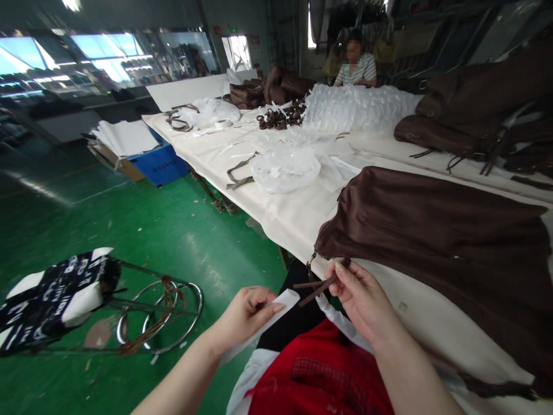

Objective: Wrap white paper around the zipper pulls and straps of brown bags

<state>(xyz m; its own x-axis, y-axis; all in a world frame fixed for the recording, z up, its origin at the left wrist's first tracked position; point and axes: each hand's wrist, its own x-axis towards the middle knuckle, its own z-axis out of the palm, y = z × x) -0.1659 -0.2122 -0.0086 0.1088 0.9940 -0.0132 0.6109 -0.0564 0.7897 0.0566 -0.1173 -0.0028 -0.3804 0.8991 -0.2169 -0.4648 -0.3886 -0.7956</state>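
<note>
My left hand (254,314) pinches a strip of white tissue paper (288,298), one end pointing toward my other hand. Between the thumb and fingers of my right hand (356,291) is a thin brown leather strap (319,288), its two loose ends sticking out to the left. The strap hangs by a metal clasp at the corner of a dark brown leather bag (423,225), which lies flat along the table's front edge. More white wrapping (339,317) trails below my right hand.
On the white-covered table (285,213) lie a clear plastic bag (285,167), a grey strap (239,173), bubble wrap (358,106) and more brown bags (470,115). A person (356,63) sits across it. A stool (60,294) and a blue crate (158,164) stand left.
</note>
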